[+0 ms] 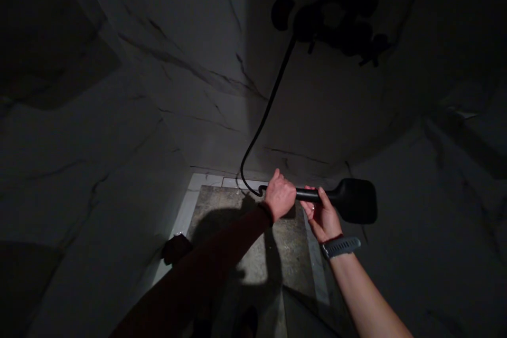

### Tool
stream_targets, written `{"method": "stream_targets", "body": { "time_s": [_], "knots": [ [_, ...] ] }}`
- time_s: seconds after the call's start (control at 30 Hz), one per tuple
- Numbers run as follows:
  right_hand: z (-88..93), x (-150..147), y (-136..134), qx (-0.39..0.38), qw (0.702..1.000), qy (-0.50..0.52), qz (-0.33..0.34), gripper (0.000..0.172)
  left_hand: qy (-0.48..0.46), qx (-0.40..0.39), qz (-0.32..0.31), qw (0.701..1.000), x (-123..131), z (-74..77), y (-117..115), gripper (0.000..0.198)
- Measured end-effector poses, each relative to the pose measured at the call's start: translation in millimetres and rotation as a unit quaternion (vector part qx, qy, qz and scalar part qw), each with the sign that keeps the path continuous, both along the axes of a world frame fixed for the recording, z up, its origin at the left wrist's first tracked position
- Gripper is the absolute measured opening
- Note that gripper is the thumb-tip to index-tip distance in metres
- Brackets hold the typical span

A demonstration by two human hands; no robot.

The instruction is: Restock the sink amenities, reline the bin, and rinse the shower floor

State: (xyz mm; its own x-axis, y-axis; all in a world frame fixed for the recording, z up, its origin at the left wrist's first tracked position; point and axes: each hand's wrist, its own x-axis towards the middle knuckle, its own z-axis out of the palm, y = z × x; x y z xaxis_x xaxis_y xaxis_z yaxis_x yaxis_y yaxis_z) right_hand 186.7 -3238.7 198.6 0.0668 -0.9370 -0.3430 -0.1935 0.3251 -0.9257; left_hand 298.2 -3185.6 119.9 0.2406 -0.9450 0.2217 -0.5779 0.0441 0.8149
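Note:
A black hand shower [357,200] with a flat, rounded-square head lies sideways in front of me, its head to the right. My left hand [280,194] is closed round the end of the handle, where the black hose [266,113] meets it; the join itself is hidden in the fist. Farther along the handle, my right hand [322,215] grips it between thumb and fingers, just short of the head. From my left hand the hose loops down and then climbs to a dark wall-mounted mixer [336,21].
Marble-patterned walls [190,95] with dark veins enclose a dim shower space. Below is a grey floor [253,259] with a pale border, crossed by shadows. A dark crumpled object [176,249] sits by the left wall. Part of a dark shoe [249,322] shows at the bottom.

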Motion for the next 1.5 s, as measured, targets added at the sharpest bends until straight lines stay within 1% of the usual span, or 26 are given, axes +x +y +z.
{"method": "stream_targets", "body": {
  "time_s": [0.07, 0.1, 0.13, 0.17, 0.23, 0.27, 0.33, 0.4, 0.43, 0.5, 0.6, 0.67, 0.73, 0.77, 0.83, 0.87, 0.9, 0.97, 1.0, 1.03, 1.1, 1.2, 1.27, 1.37, 1.43, 1.5],
  "knots": [
    [2.0, -1, 0, 0.008, 1.0, 0.007, -0.005, 0.027, 0.02, 0.015, -0.02, 0.999, 5, -4.7, -1, 0.028],
    [4.4, -1, 0, 0.011, 1.0, 0.011, -0.002, 0.028, 0.058, 0.031, -0.065, 0.996, 10, -7.9, -3, 0.025],
    [7.4, -1, 1, 0.01, 1.0, 0.015, 0.009, 0.031, 0.115, 0.048, -0.136, 0.983, 17, -11.6, -4, 0.025],
    [10.4, -1, 1, 0.01, 1.0, 0.017, 0.021, 0.034, 0.183, 0.064, -0.217, 0.957, 25, -15.9, -6, 0.028],
    [15.9, 2, 3, 0.01, 0.999, 0.017, 0.038, 0.039, 0.305, 0.078, -0.347, 0.883, 41, -24.9, -8, 0.039],
    [17.9, 3, 4, 0.009, 0.999, 0.016, 0.043, 0.04, 0.346, 0.072, -0.382, 0.854, 47, -28.9, -9, 0.042],
    [20.1, 6, 6, 0.007, 0.998, 0.018, 0.053, 0.041, 0.387, 0.052, -0.402, 0.828, 56, -33.7, -9, 0.04],
    [20.5, 9, 7, 0.004, 0.998, 0.022, 0.059, 0.042, 0.393, 0.04, -0.402, 0.826, 59, -32.9, -7, 0.034],
    [20.1, 10, 7, 0.002, 0.998, 0.023, 0.058, 0.042, 0.381, 0.039, -0.393, 0.836, 58, -30.4, -6, 0.034],
    [18.9, 12, 7, -0.002, 0.999, 0.019, 0.048, 0.042, 0.319, 0.042, -0.346, 0.881, 53, -23.0, -2, 0.034],
    [16.3, 12, 7, -0.007, 1.0, 0.01, 0.027, 0.04, 0.172, 0.005, -0.22, 0.96, 39, -12.1, 4, 0.026],
    [14.8, 12, 7, -0.011, 1.0, 0.002, 0.015, 0.041, 0.089, -0.043, -0.144, 0.985, 31, -8.5, 7, 0.024],
    [14.0, 11, 6, -0.012, 1.0, 0.006, 0.015, 0.042, 0.047, -0.071, -0.113, 0.99, 29, -8.1, 8, 0.025],
    [13.8, 10, 5, -0.01, 1.0, 0.012, 0.019, 0.042, 0.044, -0.068, -0.119, 0.99, 31, -8.8, 8, 0.026],
    [14.2, 9, 5, -0.005, 0.999, 0.025, 0.03, 0.042, 0.089, -0.03, -0.186, 0.978, 41, -11.6, 5, 0.029],
    [14.7, 9, 5, -0.003, 0.999, 0.029, 0.035, 0.041, 0.132, -0.002, -0.244, 0.961, 49, -13.5, 2, 0.032],
    [15.3, 9, 5, -0.002, 0.999, 0.031, 0.041, 0.041, 0.184, 0.026, -0.305, 0.934, 56, -15.7, -2, 0.035],
    [17.1, 11, 6, -0.001, 0.998, 0.034, 0.051, 0.041, 0.287, 0.07, -0.401, 0.867, 66, -19.9, -10, 0.036],
    [18.1, 12, 6, -0.005, 0.998, 0.035, 0.054, 0.04, 0.327, 0.08, -0.421, 0.842, 69, -21.3, -13, 0.034],
    [19.1, 13, 7, -0.01, 0.998, 0.034, 0.055, 0.04, 0.353, 0.081, -0.423, 0.831, 70, -22.0, -15, 0.031],
    [20.6, 14, 7, -0.019, 0.998, 0.027, 0.055, 0.042, 0.369, 0.07, -0.394, 0.839, 68, -20.4, -17, 0.027],
    [20.4, 13, 7, -0.022, 0.998, 0.016, 0.05, 0.043, 0.329, 0.053, -0.342, 0.879, 63, -12.2, -12, 0.027],
    [18.1, 11, 8, -0.02, 0.999, 0.013, 0.043, 0.042, 0.26, 0.035, -0.306, 0.915, 59, -6.0, -7, 0.024],
    [12.2, 8, 9, -0.029, 0.999, 0.005, 0.024, 0.04, 0.099, -0.022, -0.228, 0.968, 50, -1.6, -1, 0.023],
    [8.5, 7, 9, -0.034, 0.999, -0.001, 0.01, 0.037, 0.017, -0.059, -0.188, 0.98, 40, -3.5, 0, 0.026],
    [6.5, 7, 9, -0.036, 0.999, -0.004, -0.006, 0.036, -0.026, -0.088, -0.15, 0.984, 30, -8.2, 1, 0.027]
  ]
}}
